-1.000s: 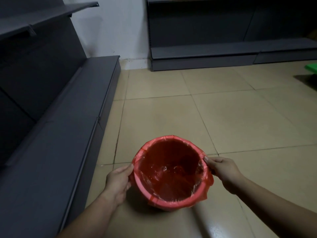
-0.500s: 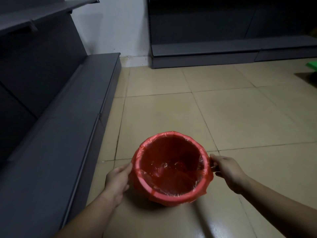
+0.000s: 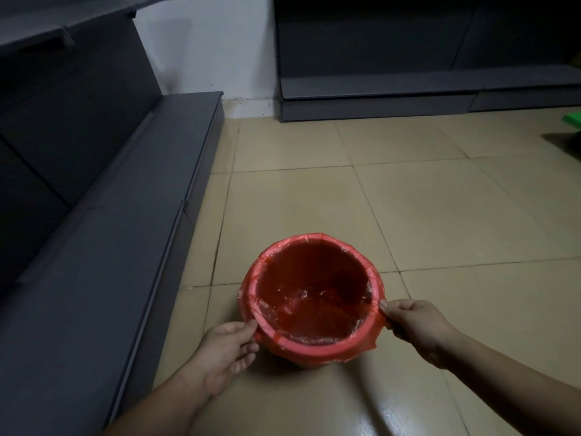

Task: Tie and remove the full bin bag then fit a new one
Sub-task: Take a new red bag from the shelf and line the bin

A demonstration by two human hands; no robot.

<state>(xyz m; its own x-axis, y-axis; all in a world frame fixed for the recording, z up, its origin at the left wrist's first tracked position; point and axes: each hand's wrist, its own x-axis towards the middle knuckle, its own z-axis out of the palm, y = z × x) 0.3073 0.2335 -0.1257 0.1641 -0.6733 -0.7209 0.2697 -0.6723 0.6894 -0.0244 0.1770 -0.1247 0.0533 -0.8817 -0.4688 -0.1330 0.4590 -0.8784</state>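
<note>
You looked down at a beige tiled floor [image 3: 424, 221] with a small red bin [image 3: 317, 347] standing on it in the lower centre of the frame. A thin red bin bag [image 3: 301, 313] lined the inside of the bin, crinkled and shiny at the bottom, with its edge folded out over the rim all the way round. No rubbish could be seen inside. Your left hand [image 3: 224, 350] came in from the lower left of the frame and touched the near left side of the rim, thumb on top and fingers curled beneath the folded plastic; its grip was closed lightly on the bag's edge. Your right hand [image 3: 415, 322] came in from the lower right and met the right side of the rim, where thumb and forefinger pinched a fold of the bag that stuck out beside the bin; that grip was closed on the bag. Both forearms were bare. Along the left side of the frame ran a dark grey shelving unit [image 3: 94, 247], its low base shelf just beside the bin. A second dark grey shelving unit [image 3: 408, 86] stood across the top of the frame against a white wall [image 3: 213, 48]. At the far right edge, a small bright green object [image 3: 573, 116] was partly cut off and could not be identified. A glossy reflection showed on the tiles near the bottom edge.
</note>
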